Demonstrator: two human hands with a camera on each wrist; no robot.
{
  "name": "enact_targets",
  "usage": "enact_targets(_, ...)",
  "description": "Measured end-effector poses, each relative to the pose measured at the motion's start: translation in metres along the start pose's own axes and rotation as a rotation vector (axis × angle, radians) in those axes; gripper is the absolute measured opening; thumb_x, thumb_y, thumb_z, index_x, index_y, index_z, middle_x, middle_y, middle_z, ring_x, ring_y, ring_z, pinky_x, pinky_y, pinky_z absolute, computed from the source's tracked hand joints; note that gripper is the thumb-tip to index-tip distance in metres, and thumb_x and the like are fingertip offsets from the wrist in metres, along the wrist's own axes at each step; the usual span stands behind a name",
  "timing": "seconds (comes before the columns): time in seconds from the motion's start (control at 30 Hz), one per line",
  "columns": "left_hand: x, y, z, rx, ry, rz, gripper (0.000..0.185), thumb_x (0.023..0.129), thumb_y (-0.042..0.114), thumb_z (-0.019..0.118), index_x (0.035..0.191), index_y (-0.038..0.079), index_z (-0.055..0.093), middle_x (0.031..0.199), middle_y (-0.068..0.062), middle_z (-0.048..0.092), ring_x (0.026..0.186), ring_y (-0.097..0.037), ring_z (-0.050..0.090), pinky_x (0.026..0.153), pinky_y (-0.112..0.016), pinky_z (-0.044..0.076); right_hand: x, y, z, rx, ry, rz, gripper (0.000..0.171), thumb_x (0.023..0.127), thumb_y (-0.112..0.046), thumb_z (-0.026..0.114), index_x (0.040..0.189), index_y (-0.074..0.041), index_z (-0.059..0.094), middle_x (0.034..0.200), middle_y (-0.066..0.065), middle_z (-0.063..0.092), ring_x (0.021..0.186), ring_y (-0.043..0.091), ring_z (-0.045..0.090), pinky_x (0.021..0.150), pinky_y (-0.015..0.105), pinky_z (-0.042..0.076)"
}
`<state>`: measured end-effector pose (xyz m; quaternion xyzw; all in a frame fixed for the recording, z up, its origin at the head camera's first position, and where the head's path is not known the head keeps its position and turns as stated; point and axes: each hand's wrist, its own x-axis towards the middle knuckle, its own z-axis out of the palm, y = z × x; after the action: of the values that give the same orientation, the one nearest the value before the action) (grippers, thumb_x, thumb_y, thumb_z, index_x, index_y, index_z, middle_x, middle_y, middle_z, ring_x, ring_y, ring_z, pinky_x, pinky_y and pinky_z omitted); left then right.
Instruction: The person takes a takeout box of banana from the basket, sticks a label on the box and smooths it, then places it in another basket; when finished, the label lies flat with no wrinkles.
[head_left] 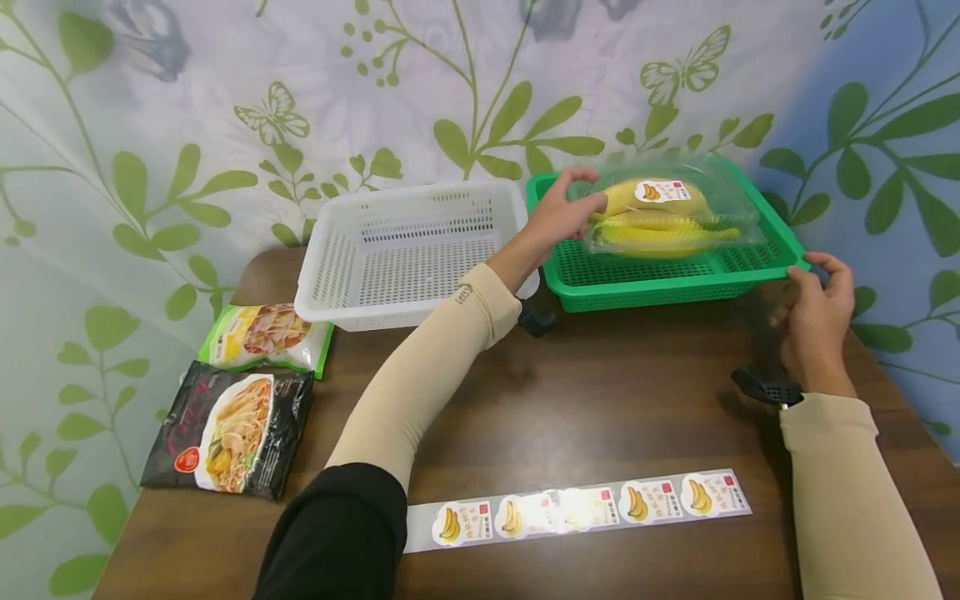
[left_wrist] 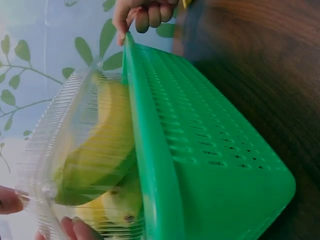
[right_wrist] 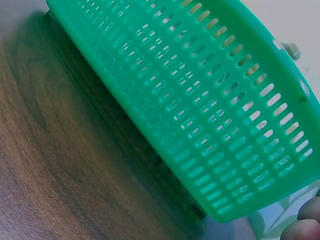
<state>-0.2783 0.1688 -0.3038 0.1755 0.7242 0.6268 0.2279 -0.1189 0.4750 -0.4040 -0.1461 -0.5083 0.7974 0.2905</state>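
Observation:
My left hand (head_left: 558, 212) pinches the left end of a clear plastic clamshell box (head_left: 720, 196) with yellow bananas (head_left: 648, 237) inside. A banana sticker (head_left: 663, 192) is on its lid. In the left wrist view, the thumb and fingertips (left_wrist: 82, 230) lie on either side of the box's end. The box sits tilted inside the green basket (head_left: 645, 297), overlapping its back rim in the head view. With thumb and fingers, my right hand (head_left: 821, 317) grips the basket's front right corner. The right wrist view shows mostly the basket's slotted side (right_wrist: 185, 100).
Left of the green basket stands a white slotted basket (head_left: 382, 315). A black noodle packet (head_left: 232, 429) and a green-and-white food bag (head_left: 266, 336) lie at the table's left. A strip of banana stickers (head_left: 577, 512) runs along the front of the brown table (head_left: 600, 400). A patterned curtain (head_left: 420, 83) hangs behind.

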Motion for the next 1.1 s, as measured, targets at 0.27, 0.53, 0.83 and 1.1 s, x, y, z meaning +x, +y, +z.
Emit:
enact_targets(0.27, 0.005, -0.012, 0.016, 0.117, 0.000, -0.065, 0.039, 0.088, 0.024, 0.058, 0.124, 0.032, 0.044, 0.057, -0.002, 0.032, 0.048, -0.017, 0.026, 0.052, -0.030, 0.035, -0.002, 0.007, 0.002, 0.009, 0.012, 0.022, 0.033, 0.089, -0.007, 0.062, 0.117, -0.011, 0.046, 0.052, 0.008, 0.037, 0.032, 0.019, 0.032, 0.031, 0.029, 0.031)
enact_targets(0.53, 0.007, -0.023, 0.022, 0.139, 0.011, -0.100, 0.042, 0.088, 0.023, 0.057, 0.126, 0.031, 0.041, 0.056, 0.000, 0.028, 0.046, -0.015, 0.021, 0.050, -0.031, 0.033, 0.000, 0.007, 0.000, -0.022, 0.028, 0.022, 0.032, 0.088, -0.008, 0.063, 0.117, -0.011, 0.047, 0.051, 0.008, 0.039, 0.030, 0.020, 0.034, 0.029, 0.030, 0.032)
enact_targets(0.83, 0.015, -0.023, 0.031, 0.176, -0.049, -0.149, 0.047, 0.090, 0.022, 0.059, 0.131, 0.035, 0.040, 0.054, 0.000, 0.029, 0.044, -0.014, 0.023, 0.042, -0.027, 0.029, 0.002, 0.004, -0.003, 0.020, 0.019, 0.012, 0.034, 0.088, -0.007, 0.063, 0.117, -0.011, 0.046, 0.052, 0.009, 0.039, 0.031, 0.020, 0.033, 0.029, 0.030, 0.032)
enact_targets(1.1, 0.025, -0.026, 0.034, 0.291, -0.026, -0.211, 0.056, 0.094, 0.022, 0.054, 0.142, 0.042, 0.033, 0.069, 0.000, 0.050, 0.044, -0.013, 0.025, 0.044, -0.030, 0.031, 0.001, 0.004, 0.000, 0.002, 0.004, 0.045, 0.035, 0.088, -0.009, 0.063, 0.119, -0.014, 0.046, 0.054, 0.007, 0.037, 0.033, 0.019, 0.031, 0.031, 0.030, 0.031)
